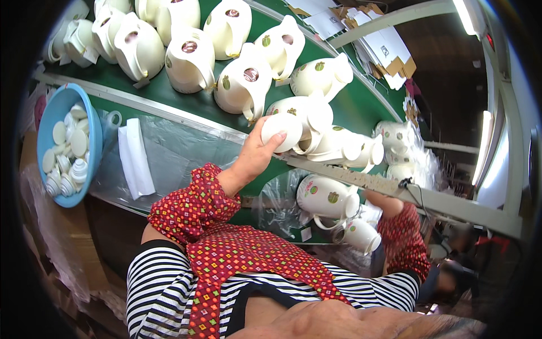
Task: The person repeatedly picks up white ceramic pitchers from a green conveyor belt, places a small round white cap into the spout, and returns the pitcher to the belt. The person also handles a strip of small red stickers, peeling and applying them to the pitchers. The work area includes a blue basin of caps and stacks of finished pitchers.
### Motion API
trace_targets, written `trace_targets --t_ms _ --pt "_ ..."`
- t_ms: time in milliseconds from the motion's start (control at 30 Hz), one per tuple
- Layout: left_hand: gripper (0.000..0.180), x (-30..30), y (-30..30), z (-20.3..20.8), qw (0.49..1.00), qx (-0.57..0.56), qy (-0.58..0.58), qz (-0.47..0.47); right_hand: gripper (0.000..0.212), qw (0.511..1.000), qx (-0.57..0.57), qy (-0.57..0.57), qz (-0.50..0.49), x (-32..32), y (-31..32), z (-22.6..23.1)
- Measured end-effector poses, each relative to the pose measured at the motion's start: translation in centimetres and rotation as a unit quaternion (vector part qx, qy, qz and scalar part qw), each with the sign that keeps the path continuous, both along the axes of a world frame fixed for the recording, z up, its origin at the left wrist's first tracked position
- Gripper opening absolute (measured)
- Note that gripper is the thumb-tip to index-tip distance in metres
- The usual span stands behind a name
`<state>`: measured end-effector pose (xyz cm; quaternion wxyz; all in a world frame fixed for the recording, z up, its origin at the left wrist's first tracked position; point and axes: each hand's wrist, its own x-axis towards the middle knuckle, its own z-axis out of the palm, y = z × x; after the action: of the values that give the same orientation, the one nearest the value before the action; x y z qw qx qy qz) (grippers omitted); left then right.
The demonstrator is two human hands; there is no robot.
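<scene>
A round white lid (280,131) is pinched in my left hand (254,153), thumb on its face, in front of the cream jugs (305,116) on the green belt. My right hand (385,204) is at the right, beside a cream jug with printed motifs (323,195) lying on its side. Its fingers are hidden behind something white and shiny, so its grip does not show. Just below that lies a smaller cream jug (361,235), also tilted over.
A blue basin (96,130) of white lids and stoppers stands at the left. Clear plastic sheeting (175,152) and a folded white strip (134,161) lie beside it. A metal rail (406,192) runs along the belt. Plastic-wrapped jugs (398,138) stand at the right, cartons (378,45) behind.
</scene>
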<state>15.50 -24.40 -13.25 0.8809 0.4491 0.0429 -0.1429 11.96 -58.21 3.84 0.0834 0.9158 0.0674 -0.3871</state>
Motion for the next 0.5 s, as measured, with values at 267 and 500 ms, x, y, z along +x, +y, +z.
trace_targets --t_ms 267,500 --pt "0.050 -2.2 4.2 0.5 0.980 0.119 0.003 -0.160 0.089 0.914 0.268 -0.296 0.069 -2.2 23.7 0.4" --pt "0.062 1.6 11.2 2.1 0.971 0.176 0.018 -0.160 0.085 0.910 0.291 -0.282 0.088 5.4 30.7 -2.6"
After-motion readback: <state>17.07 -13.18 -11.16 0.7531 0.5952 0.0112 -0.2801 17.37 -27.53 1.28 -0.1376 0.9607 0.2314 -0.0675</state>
